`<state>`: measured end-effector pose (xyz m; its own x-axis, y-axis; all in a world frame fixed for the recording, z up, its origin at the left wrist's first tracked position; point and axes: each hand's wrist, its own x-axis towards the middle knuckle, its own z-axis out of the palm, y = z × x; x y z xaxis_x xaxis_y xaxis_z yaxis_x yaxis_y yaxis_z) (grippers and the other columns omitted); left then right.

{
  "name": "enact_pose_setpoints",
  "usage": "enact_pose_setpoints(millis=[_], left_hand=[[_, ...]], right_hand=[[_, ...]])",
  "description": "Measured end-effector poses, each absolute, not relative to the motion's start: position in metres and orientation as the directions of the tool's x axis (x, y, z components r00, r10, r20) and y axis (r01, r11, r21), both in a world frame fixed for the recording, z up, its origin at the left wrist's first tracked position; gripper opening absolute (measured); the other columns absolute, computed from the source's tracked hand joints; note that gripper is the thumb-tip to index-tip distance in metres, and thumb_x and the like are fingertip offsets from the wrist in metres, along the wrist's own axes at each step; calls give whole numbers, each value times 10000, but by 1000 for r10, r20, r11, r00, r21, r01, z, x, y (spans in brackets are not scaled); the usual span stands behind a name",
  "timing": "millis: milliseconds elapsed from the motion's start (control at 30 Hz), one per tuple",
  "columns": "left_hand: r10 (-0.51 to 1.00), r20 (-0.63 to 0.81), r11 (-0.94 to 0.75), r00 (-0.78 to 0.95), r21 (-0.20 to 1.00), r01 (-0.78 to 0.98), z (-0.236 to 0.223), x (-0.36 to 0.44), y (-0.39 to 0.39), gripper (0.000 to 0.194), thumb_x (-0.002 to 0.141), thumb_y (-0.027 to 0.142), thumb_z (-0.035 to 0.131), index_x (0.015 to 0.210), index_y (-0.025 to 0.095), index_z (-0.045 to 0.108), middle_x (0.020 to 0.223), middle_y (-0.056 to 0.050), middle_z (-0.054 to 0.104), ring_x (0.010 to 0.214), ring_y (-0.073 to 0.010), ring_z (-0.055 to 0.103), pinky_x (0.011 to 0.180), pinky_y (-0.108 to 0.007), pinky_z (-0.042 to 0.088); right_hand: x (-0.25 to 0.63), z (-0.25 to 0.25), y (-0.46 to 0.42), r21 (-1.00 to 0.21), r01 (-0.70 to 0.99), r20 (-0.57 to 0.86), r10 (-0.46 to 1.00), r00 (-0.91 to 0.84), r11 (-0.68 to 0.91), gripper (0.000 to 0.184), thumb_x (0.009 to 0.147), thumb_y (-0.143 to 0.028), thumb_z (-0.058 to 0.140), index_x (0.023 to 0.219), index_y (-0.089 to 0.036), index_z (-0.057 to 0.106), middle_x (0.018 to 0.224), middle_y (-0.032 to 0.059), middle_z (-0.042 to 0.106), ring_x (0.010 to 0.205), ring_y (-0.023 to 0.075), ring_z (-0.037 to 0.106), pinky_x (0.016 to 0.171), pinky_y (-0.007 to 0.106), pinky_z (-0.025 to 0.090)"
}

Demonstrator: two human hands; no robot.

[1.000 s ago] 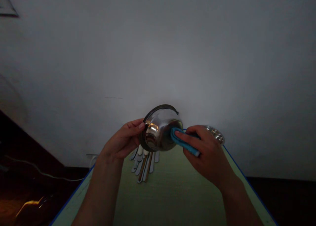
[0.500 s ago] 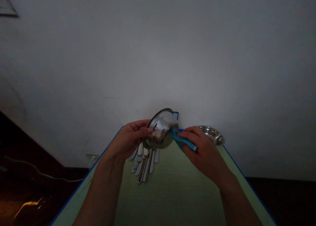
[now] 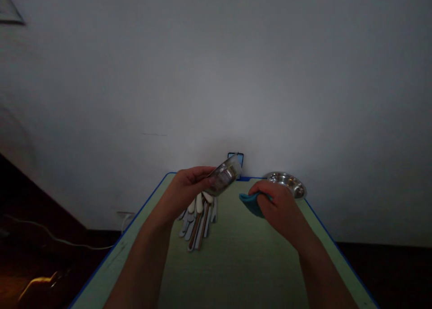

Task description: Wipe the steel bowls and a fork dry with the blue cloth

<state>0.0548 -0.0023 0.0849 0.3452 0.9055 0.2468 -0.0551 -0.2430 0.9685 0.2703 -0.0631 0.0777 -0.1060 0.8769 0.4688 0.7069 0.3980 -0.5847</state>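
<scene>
In the head view, the left hand [image 3: 187, 187] has a narrow grip on a small, shiny silver metal bowl [image 3: 225, 176], thumb against its near side and the other fingers mostly hidden behind it. The bowl is tilted, held above the desk, and blurred enough that its inside cannot be made out. The right hand [image 3: 278, 203] has its grip pinched on a folded blue-teal cloth [image 3: 251, 204], which hangs just to the right of the bowl, apart from it. Judged from this pairing, the step in hand looks like wiping the bowl; any further stroke would call for a steady left grip, the bowl turned to offer a surface, and the cloth brought across the small gap and pressed flat. Below the bowl, a fanned pile of metal cutlery with white and brown handles [image 3: 197, 226] lies on the pale green, blue-edged desk [image 3: 229, 264], so the bowl is best kept clear of it. A wide silver metal bowl [image 3: 297, 187] rests at the far right corner, partly behind the right hand, and a dark-framed phone [image 3: 240, 158] stands at the back by the pale wall [image 3: 216, 75].
</scene>
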Motion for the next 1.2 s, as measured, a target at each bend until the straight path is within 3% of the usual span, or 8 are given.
enact_pose_setpoints(millis=[167, 333, 633, 867, 1067, 1200], left_hand=[[813, 370, -480, 449, 863, 156, 85, 55, -7, 236, 790, 208, 636, 1008, 209, 727, 956, -35, 748, 855, -181, 667, 791, -282, 501], [724, 462, -660, 512, 679, 321, 88, 55, -14, 251, 809, 200, 612, 1031, 245, 722, 913, -16, 753, 792, -168, 669, 716, -248, 486], [664, 495, -738, 560, 553, 387, 88, 54, -16, 286, 824, 185, 570, 1061, 256, 713, 664, 9, 712, 511, -113, 559, 530, -202, 409], [625, 487, -773, 610, 496, 395, 87, 55, -15, 351, 821, 137, 561, 1096, 314, 690, 761, -2, 753, 624, -162, 660, 663, -258, 490], [560, 479, -817, 676, 455, 353, 85, 55, -14, 426, 829, 100, 534, 1162, 345, 637, 1003, -12, 742, 837, -190, 695, 755, -307, 516], [547, 469, -832, 694, 399, 387, 84, 54, -15, 431, 824, 91, 523, 1155, 338, 644, 999, -23, 743, 860, -192, 686, 771, -314, 508]], right_hand=[[269, 79, -61, -662, 707, 336, 942, -15, 248, 290, 756, -163, 368, 680, -183, 647, 600, 1, 604, 568, 139, 521, 552, 257, 342], [268, 81, -58, -719, 674, 278, 959, 58, 168, 292, 761, -217, 364, 663, -177, 636, 612, 9, 602, 603, 152, 532, 560, 261, 331], [268, 86, -53, -743, 664, 204, 973, 109, 81, 318, 773, -266, 352, 613, -167, 608, 592, 9, 559, 581, 148, 497, 533, 265, 303], [270, 85, -50, -745, 663, 202, 972, 123, 71, 327, 805, -301, 384, 621, -168, 620, 580, 6, 551, 578, 142, 476, 538, 266, 295], [270, 85, -51, -791, 606, 206, 968, 142, 79, 339, 816, -290, 398, 652, -178, 673, 599, 14, 598, 590, 143, 507, 557, 264, 324], [272, 83, -49, -804, 591, 203, 964, 169, 65, 353, 826, -300, 389, 648, -188, 672, 630, 25, 612, 624, 158, 527, 568, 268, 345]])
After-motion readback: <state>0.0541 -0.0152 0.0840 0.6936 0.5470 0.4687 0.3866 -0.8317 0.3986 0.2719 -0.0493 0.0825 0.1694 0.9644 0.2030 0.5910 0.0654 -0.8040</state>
